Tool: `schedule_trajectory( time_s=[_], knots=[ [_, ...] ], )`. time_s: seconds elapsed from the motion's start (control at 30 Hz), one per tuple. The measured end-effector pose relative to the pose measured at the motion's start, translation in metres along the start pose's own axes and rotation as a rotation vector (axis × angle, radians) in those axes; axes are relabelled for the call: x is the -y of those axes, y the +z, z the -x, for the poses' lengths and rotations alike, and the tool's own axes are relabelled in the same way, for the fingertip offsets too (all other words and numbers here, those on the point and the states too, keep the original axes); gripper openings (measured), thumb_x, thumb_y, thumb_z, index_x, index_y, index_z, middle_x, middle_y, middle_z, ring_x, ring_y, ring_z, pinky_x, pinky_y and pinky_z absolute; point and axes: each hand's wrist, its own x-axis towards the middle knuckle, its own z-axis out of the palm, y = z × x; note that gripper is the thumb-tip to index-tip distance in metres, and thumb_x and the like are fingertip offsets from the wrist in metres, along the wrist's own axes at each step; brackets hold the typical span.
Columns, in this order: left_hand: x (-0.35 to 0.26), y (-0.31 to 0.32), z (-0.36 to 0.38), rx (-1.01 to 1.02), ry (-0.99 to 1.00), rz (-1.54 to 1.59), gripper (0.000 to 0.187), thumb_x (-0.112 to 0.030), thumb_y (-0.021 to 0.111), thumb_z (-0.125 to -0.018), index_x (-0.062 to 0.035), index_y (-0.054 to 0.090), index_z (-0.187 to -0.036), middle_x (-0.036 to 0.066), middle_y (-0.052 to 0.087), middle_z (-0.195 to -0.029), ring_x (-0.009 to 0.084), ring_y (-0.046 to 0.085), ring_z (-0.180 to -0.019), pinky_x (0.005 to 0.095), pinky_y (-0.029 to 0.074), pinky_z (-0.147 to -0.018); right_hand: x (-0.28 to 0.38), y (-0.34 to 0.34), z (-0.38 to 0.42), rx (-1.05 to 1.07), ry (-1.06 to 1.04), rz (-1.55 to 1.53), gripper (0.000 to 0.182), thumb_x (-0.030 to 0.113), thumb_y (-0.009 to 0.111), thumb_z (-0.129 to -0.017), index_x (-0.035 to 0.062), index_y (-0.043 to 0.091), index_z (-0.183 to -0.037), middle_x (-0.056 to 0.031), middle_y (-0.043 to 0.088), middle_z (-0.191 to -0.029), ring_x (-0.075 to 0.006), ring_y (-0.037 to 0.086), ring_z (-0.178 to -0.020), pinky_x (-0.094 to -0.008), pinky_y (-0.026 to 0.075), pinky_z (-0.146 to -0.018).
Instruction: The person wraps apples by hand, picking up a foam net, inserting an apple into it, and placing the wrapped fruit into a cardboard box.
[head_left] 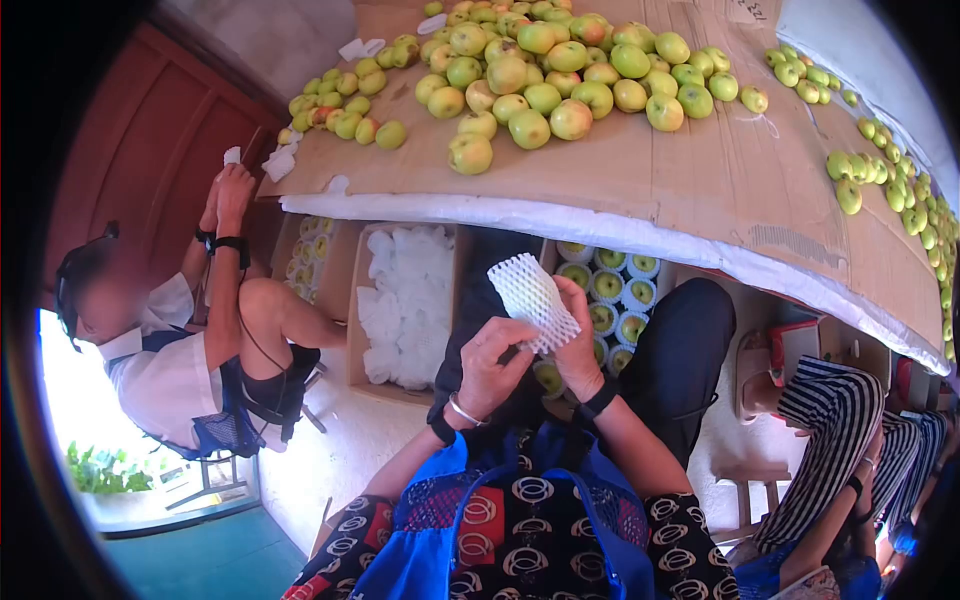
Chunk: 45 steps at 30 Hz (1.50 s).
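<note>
A white foam net sleeve [533, 300] is held up over my lap, flattened and tilted. The fingers of my left hand [494, 362] close on its lower edge. My right hand [574, 340] grips it from the right side, with some of its fingers hidden behind the mesh. Below and beyond my hands, between my knees, stands a box of green apples in white foam nets [607, 287]. To the left of my legs is a cardboard box [356, 345] full of loose white foam sleeves [405, 300].
A cardboard-covered table [600, 165] with a white padded edge bears a heap of loose green and reddish apples [540, 75]. At left a seated person [180, 370] holds up a foam sleeve [232, 156]. Other people in striped trousers [830, 430] sit at right.
</note>
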Motion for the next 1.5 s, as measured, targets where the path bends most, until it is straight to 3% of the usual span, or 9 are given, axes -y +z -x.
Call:
schedule_trajectory(
  time_s=[0.23, 0.33, 0.47, 0.63, 0.87, 1.1, 1.27, 1.43, 1.5],
  knots=[
    [-0.002, -0.015, 0.002, 0.172, -0.219, 0.208, 0.023, -0.002, 0.069, -0.070, -0.0031, 0.062, -0.092, 0.009, 0.062, -0.087, 0.0193, 0.062, -0.083, 0.0308, 0.050, -0.069, 0.011, -0.003, 0.000, 0.047, 0.058, -0.068, 0.045, 0.002, 0.062, -0.081, 0.0026, 0.039, -0.119, -0.0087, 0.053, -0.114, -0.0152, 0.053, -0.104, -0.0270, 0.044, -0.089],
    [0.016, -0.024, -0.019, -0.150, -0.171, 0.087, 0.036, -0.019, 0.067, -0.075, -0.0045, 0.058, -0.107, 0.013, 0.058, -0.107, 0.0238, 0.054, -0.104, 0.0326, 0.042, -0.088, 0.010, -0.005, -0.009, 0.083, 0.081, -0.058, 0.046, 0.002, 0.063, -0.080, 0.0023, 0.039, -0.120, -0.0089, 0.053, -0.113, -0.0149, 0.053, -0.104, -0.0269, 0.044, -0.089],
    [0.006, -0.029, -0.067, -0.100, -0.058, -0.073, 0.037, -0.027, 0.060, -0.081, -0.0030, 0.057, -0.108, 0.015, 0.054, -0.115, 0.0234, 0.051, -0.108, 0.0332, 0.038, -0.093, 0.015, 0.000, -0.007, 0.138, 0.068, -0.047, 0.047, 0.003, 0.064, -0.080, 0.0022, 0.039, -0.120, -0.0088, 0.053, -0.113, -0.0146, 0.053, -0.105, -0.0271, 0.043, -0.090],
    [0.045, -0.011, -0.062, 0.305, -0.317, 0.593, 0.041, -0.034, 0.043, -0.092, 0.0006, 0.060, -0.105, 0.016, 0.049, -0.123, 0.0233, 0.051, -0.110, 0.0341, 0.037, -0.095, 0.020, -0.002, -0.003, 0.226, 0.062, 0.077, 0.045, 0.005, 0.065, -0.080, 0.0026, 0.042, -0.118, -0.0077, 0.053, -0.113, -0.0134, 0.052, -0.105, -0.0260, 0.041, -0.091],
    [0.042, 0.003, -0.049, 0.046, -0.501, 0.918, 0.031, -0.021, 0.045, -0.091, 0.0019, 0.057, -0.108, 0.014, 0.055, -0.114, 0.0211, 0.057, -0.100, 0.0324, 0.046, -0.087, 0.016, -0.002, -0.005, 0.240, 0.068, 0.077, 0.044, 0.006, 0.065, -0.080, 0.0021, 0.043, -0.117, -0.0067, 0.055, -0.110, -0.0110, 0.052, -0.102, -0.0242, 0.041, -0.089],
    [0.058, 0.003, -0.036, 0.163, -0.536, 0.852, 0.035, -0.025, 0.046, -0.092, 0.0030, 0.054, -0.112, 0.012, 0.060, -0.103, 0.0165, 0.058, -0.095, 0.0302, 0.046, -0.085, 0.005, -0.008, -0.006, 0.242, 0.097, 0.138, 0.041, 0.006, 0.065, -0.079, 0.0022, 0.046, -0.115, -0.0053, 0.056, -0.106, -0.0098, 0.054, -0.097, -0.0227, 0.043, -0.085],
    [0.090, 0.021, -0.012, 0.078, -0.808, 1.047, 0.035, -0.029, 0.042, -0.093, 0.0003, 0.057, -0.104, 0.010, 0.062, -0.097, 0.0188, 0.059, -0.092, 0.0322, 0.047, -0.084, -0.009, -0.026, -0.009, 0.274, 0.152, 0.666, 0.051, 0.018, 0.073, -0.073, -0.0019, 0.047, -0.113, -0.0080, 0.061, -0.096, -0.0120, 0.059, -0.085, -0.0254, 0.047, -0.074],
    [0.107, 0.017, 0.004, -0.045, -1.019, 1.661, 0.034, -0.030, 0.037, -0.093, -0.0037, 0.057, -0.099, 0.012, 0.062, -0.097, 0.0271, 0.059, -0.093, 0.0404, 0.045, -0.087, 0.048, -0.018, -0.016, 0.324, 0.412, 0.640, 0.058, 0.024, 0.073, -0.074, -0.0021, 0.046, -0.119, -0.0110, 0.062, -0.098, -0.0142, 0.061, -0.083, -0.0263, 0.048, -0.068],
    [0.109, 0.012, 0.005, -0.059, -1.052, 1.749, 0.035, -0.035, 0.041, -0.092, -0.0068, 0.058, -0.103, 0.013, 0.060, -0.109, 0.0305, 0.054, -0.106, 0.0457, 0.043, -0.091, 0.061, -0.021, -0.022, 0.202, 0.369, 0.222, 0.050, 0.019, 0.069, -0.079, -0.0015, 0.046, -0.119, -0.0103, 0.061, -0.101, -0.0148, 0.060, -0.083, -0.0253, 0.048, -0.067]
  ],
)
